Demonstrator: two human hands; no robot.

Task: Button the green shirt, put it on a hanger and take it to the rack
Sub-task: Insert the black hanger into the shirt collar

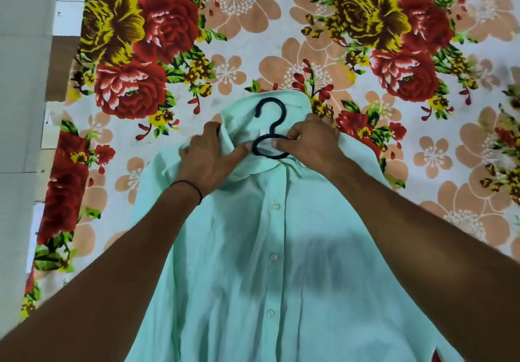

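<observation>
Black hanger (273, 130) in shirt (247, 263) (buttoned)

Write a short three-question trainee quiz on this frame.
1. True or false: the sheet is plain white.
2. What shows of the hanger? A) hook and loop B) the whole bar C) nothing
3. Fill in: the left hand and right hand are both at the shirt's ____.
Key: 1 false, it is floral; 2 A; 3 collar.
</observation>
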